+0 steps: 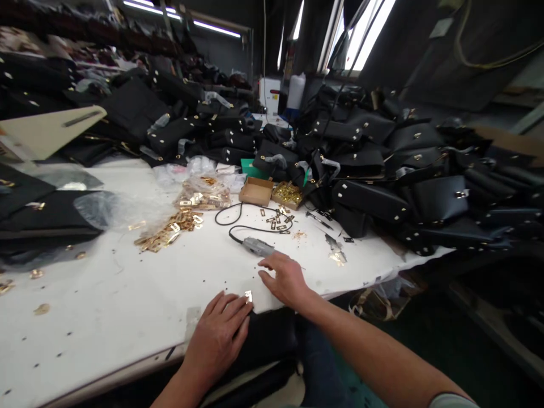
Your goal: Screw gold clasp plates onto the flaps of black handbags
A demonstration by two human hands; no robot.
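Near the table's front edge, my left hand (pixel 219 334) lies with its fingers stretched out over the edge of a black leather piece (pixel 272 334). A small shiny metal plate (pixel 249 296) is at its fingertips; whether the fingers press on it I cannot tell. Over the white table (pixel 140 300), my right hand (pixel 285 279) has its fingers bent and thumb apart, with nothing visible between them. Just beyond it lies a grey corded hand tool (pixel 257 246), its near end partly hidden by the hand.
Gold metal fittings (pixel 174 228) lie heaped at left centre. Behind are a cardboard box (pixel 256 191) and a box of small brass parts (pixel 288 193). A black cord (pixel 229 222) loops across the table. Black bags (pixel 369 198) pile up right and behind; a screwdriver-like tool (pixel 319 220) lies nearby.
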